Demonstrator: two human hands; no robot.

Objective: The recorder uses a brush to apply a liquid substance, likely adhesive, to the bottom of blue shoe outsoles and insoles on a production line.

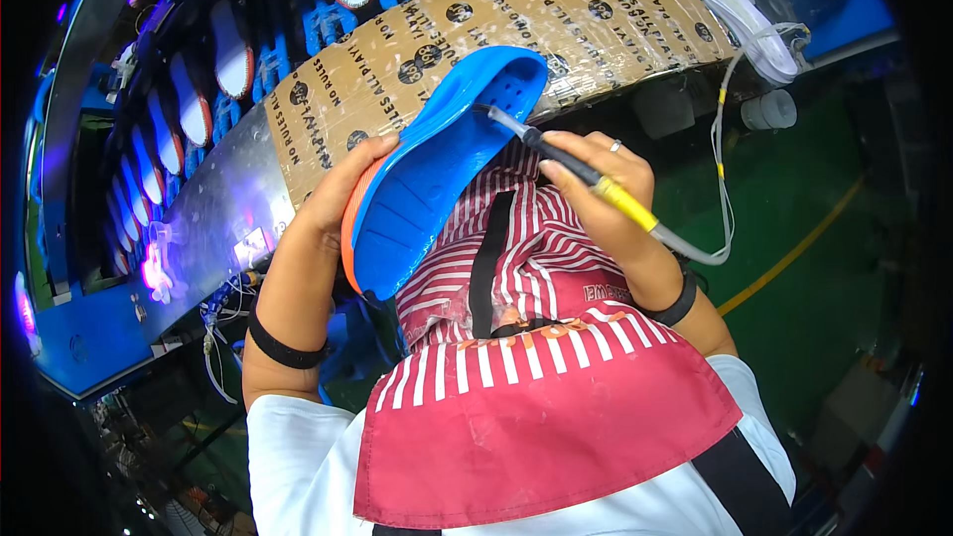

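- My left hand (pixel 342 182) grips the blue shoe (pixel 412 203) by its orange-edged side, in front of my apron (pixel 556 427), heel toward me.
- My right hand (pixel 604 174) clasps the tool (pixel 576 167), its tip at the shoe's opening near the toe holes.
- Black lettering and round logos repeat across the cardboard (pixel 382 55); orange print marks my apron.

With 2 forearms (pixel 290 303) stretched forward, we curl our left hand (pixel 338 186) in a steady grip, while our right hand (pixel 608 179), bent into a pen-like pinch, angles inward toward it.
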